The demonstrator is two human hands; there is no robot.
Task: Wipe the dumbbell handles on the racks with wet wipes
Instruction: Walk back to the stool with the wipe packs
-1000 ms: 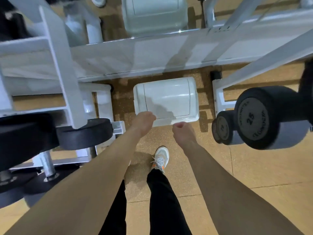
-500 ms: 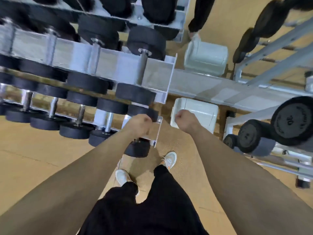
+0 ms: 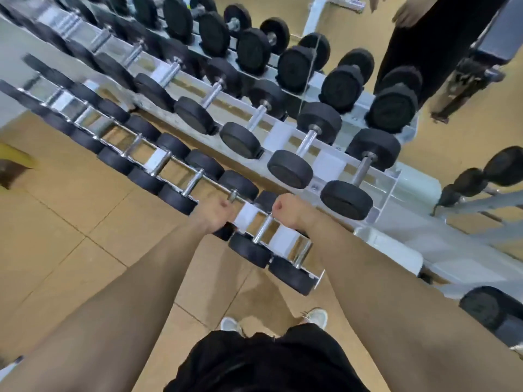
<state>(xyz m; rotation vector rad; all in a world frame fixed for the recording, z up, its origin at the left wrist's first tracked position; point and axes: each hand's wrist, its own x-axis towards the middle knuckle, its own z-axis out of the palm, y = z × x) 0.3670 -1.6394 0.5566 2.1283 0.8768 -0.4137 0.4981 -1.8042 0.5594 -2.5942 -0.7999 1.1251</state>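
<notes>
A white two-tier rack (image 3: 330, 163) runs from upper left to lower right, loaded with black dumbbells with chrome handles. My left hand (image 3: 214, 214) is a closed fist over the lower tier, covering most of one dumbbell's handle (image 3: 232, 194). My right hand (image 3: 285, 210) is also a fist, just right of the neighbouring handle (image 3: 263, 229), which is in plain sight. No wet wipe shows in either hand. Whether the left fist touches the handle below it I cannot tell. Larger dumbbells (image 3: 308, 138) fill the upper tier beyond my hands.
Another person in black (image 3: 424, 41) stands at the top right behind the rack. A second rack with big dumbbells (image 3: 481, 179) stands at the right, a pale bin (image 3: 418, 190) between the racks. Tan floor tiles (image 3: 85, 222) spread to the left. My shoes (image 3: 317, 316) are below.
The view has swung left from the pale bin onto the dumbbell rack. Both fists stayed closed and now hover over the lower tier's handles.
</notes>
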